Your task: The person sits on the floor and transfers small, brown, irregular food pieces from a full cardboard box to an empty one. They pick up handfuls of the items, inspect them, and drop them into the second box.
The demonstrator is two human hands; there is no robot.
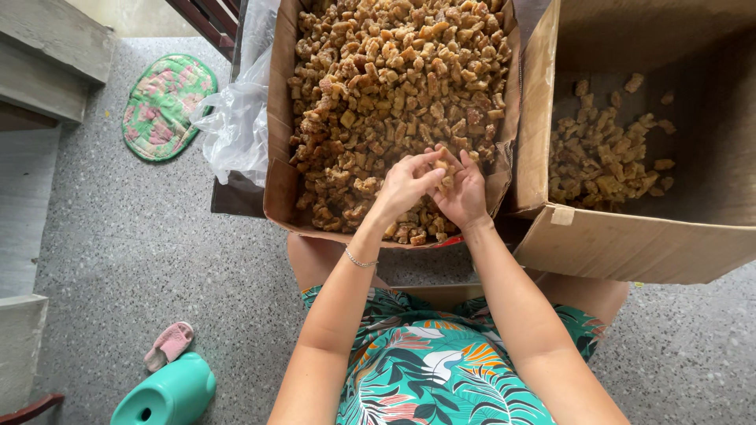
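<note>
- Brown chunk (446, 169) sits pinched between both hands over the near edge of the full cardboard box (277, 118).
- Left hand (405, 185): fingertips closed on the chunk. Right hand (465, 193): cupped, fingers curled round it.
- Best worked with a light fingertip grip, low over the pile (394, 79).
- Pieces are rough, crusty, irregular cubes; second box (630, 244) is nearly empty.

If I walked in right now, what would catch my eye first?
Most striking is the full cardboard box at top centre, heaped with golden-brown chunks. Both hands, the left hand and right hand, meet over its near edge, pinching one piece. A second box on the right holds only a small pile.
</note>
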